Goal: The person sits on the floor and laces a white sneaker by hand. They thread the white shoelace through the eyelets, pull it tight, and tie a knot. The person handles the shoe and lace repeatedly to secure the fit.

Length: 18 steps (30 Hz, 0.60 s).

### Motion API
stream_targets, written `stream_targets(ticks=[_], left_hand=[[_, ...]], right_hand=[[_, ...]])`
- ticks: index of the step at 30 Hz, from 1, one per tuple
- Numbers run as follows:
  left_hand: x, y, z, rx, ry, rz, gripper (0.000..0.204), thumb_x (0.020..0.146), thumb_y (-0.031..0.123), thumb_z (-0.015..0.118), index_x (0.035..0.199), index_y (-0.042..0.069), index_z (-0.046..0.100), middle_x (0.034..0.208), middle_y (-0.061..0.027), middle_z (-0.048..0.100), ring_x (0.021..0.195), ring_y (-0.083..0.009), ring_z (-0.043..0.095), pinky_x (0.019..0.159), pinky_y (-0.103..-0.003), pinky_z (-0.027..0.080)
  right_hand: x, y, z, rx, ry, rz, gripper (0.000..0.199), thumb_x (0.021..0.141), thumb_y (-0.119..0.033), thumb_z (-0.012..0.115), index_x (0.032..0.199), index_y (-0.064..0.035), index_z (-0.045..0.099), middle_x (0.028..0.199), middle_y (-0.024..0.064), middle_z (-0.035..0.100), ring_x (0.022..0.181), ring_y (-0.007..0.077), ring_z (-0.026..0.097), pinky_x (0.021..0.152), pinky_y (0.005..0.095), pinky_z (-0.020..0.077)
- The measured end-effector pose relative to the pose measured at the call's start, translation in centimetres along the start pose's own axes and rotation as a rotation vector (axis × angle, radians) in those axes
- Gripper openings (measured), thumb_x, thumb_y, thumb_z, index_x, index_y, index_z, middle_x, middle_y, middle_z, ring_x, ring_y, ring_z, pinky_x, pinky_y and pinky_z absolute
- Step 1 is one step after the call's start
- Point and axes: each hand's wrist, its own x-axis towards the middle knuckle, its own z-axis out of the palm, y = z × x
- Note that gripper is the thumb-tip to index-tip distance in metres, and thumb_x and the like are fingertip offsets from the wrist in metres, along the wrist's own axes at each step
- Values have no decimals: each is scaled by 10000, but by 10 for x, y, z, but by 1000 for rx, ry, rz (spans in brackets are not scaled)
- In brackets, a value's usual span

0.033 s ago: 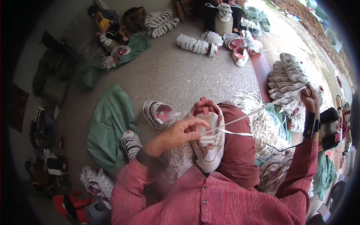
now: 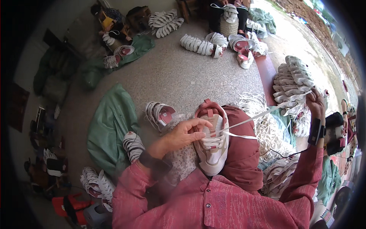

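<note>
A white and beige sneaker [image 2: 213, 158] with a pink lining rests on my lap, its toe toward me. White lace is threaded through its lower eyelets. My left hand [image 2: 180, 134] is against the sneaker's left side, thumb and forefinger bent over the tongue and lacing; its other fingers are partly hidden. Far out to the right, my right hand [image 2: 315, 104] is raised and closed on one end of the shoelace [image 2: 263, 113], which runs taut from the shoe. The other lace end [image 2: 242, 135] lies loose over my reddish trouser leg.
A heap of loose white laces [image 2: 268, 131] lies right of my lap, below stacked shoe uppers [image 2: 291, 78]. Green sacking [image 2: 112, 129] and nested uppers [image 2: 158, 114] are to the left. Two people sit farther back, one [image 2: 108, 23] at left, another [image 2: 242, 19] at top, among more shoes.
</note>
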Motion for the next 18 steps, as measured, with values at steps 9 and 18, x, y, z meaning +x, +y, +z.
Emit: stream_targets(ticks=[9, 18], left_hand=[[23, 49, 30, 836, 258, 834, 403, 905, 203, 694, 1264, 43, 604, 1043, -170, 693, 956, -318, 668, 829, -422, 527], [2, 191, 93, 87, -347, 597, 358, 1047, 287, 540, 1143, -44, 635, 881, -113, 690, 761, -163, 665, 708, -283, 541]], right_hand=[[-123, 67, 178, -531, -329, -171, 534, 1071, -58, 386, 1552, 39, 174, 966, 27, 391, 797, 116, 388, 703, 245, 373], [-169, 90, 253, -675, -763, -162, 463, 1112, -206, 294, 1487, 66, 284, 1004, 96, 530, 583, 116, 448, 531, 255, 434]])
